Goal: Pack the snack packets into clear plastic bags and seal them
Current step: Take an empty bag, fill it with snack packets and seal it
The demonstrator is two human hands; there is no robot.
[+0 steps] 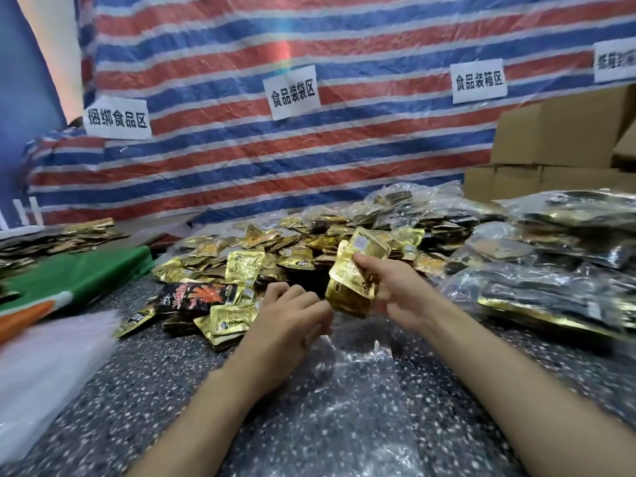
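Your right hand [389, 290] pinches a small sheaf of gold packets [358, 270], thumb on top and fingers curled beneath. They are flat, crinkled foil pouches, at least two of them, held above the near edge of the loose pile [275, 246]. Your left hand [292, 315] sits just beside them with its fingers curled. Whether it grips anything, you cannot tell from here. A clear plastic bag [344, 390], wrinkled and glossy, lies flat on the speckled tabletop [137, 390] between your forearms. One black-and-red packet [196, 296] lies on the pile's near left. Filled clear bags [550, 263] heap up at right, with plain cardboard boxes [550, 139] behind. Four white paper labels hang on the far striped woven tarp [275, 149].
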